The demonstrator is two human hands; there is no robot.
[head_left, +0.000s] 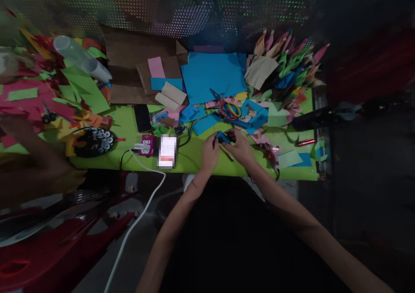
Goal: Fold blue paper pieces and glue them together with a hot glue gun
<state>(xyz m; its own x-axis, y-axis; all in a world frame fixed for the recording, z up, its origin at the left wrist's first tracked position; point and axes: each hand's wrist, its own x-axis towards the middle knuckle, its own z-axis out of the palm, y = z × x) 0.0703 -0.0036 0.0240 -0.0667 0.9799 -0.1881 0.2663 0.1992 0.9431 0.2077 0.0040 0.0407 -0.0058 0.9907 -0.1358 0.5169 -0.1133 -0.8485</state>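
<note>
A small piece of blue paper (222,137) is held between my two hands above the green tabletop. My left hand (211,151) grips its left side, and my right hand (239,146) has its fingers closed on the right side. Just below the paper lies a thin tan stick (227,152), close to both hands; I cannot tell whether it touches them. Scissors with red and yellow handles (229,109) rest on paper scraps beyond my hands. To the right of my right hand sits a pink glue gun (271,152) with a small red light.
Blue sheets (214,74) and brown paper (129,63) lie at the back. Paper flowers (288,63) stand back right. A lit phone (167,151), a dark phone (142,118) and a purple power adapter (146,145) are to the left. A co-worker's arm (29,141) reaches in at far left.
</note>
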